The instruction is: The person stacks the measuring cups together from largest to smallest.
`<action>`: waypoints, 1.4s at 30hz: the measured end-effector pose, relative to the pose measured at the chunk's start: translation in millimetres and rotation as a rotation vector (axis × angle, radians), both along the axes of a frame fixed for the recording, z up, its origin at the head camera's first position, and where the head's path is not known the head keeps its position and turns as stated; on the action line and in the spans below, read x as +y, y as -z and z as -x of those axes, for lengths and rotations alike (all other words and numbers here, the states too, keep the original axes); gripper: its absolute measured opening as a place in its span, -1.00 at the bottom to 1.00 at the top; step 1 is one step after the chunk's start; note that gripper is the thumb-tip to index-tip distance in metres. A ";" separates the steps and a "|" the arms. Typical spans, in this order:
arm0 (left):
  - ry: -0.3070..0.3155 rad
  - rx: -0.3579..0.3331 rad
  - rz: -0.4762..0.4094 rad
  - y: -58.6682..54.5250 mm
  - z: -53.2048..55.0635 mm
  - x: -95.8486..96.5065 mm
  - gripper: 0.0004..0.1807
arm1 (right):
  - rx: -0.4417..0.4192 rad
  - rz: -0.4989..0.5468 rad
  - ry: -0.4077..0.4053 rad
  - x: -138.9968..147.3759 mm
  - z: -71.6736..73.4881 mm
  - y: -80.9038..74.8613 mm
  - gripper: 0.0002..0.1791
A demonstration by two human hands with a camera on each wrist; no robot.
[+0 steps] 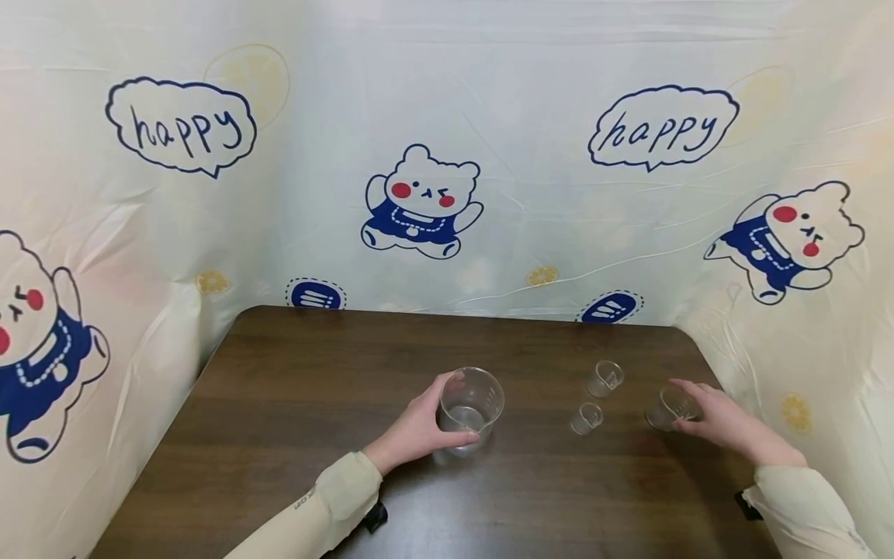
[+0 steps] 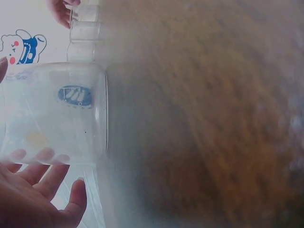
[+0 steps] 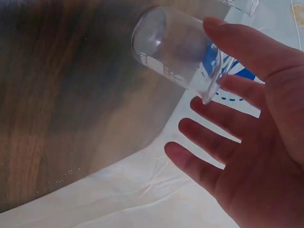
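My left hand grips a large clear glass beaker, thumb on the near side and fingers round the far side. In the left wrist view fingertips press against the wall of this upright beaker. Over at the right, my right hand reaches round the rim of a medium glass beaker. Its fingers are spread and nearly straight in the right wrist view, with thumb and index finger at opposite sides of the rim. White printed markings show on that beaker.
Between the hands stand two smaller glass beakers, one farther back and a tiny one nearer. All are on a dark brown wooden table. A pale printed cloth hangs around its back and sides.
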State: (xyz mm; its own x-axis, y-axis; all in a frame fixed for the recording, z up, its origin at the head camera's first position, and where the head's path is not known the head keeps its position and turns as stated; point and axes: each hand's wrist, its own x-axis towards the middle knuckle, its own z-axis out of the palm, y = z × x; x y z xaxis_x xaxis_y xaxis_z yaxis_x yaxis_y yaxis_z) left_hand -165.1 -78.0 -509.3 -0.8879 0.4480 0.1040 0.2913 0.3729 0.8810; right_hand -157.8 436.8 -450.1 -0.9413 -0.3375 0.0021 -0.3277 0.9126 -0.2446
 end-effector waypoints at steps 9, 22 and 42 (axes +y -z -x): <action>-0.003 0.000 -0.027 -1.8 -1.7 -0.4 0.07 | -0.109 -0.015 0.011 -0.8 4.2 -8.6 -0.24; -0.002 0.002 -0.019 -0.4 -0.9 0.0 0.05 | -0.120 -0.032 0.018 -1.8 9.4 -12.8 -0.28; 0.002 0.005 -0.005 0.2 -1.3 -0.1 0.06 | -0.095 -0.084 0.041 -12.6 2.2 -31.5 -0.33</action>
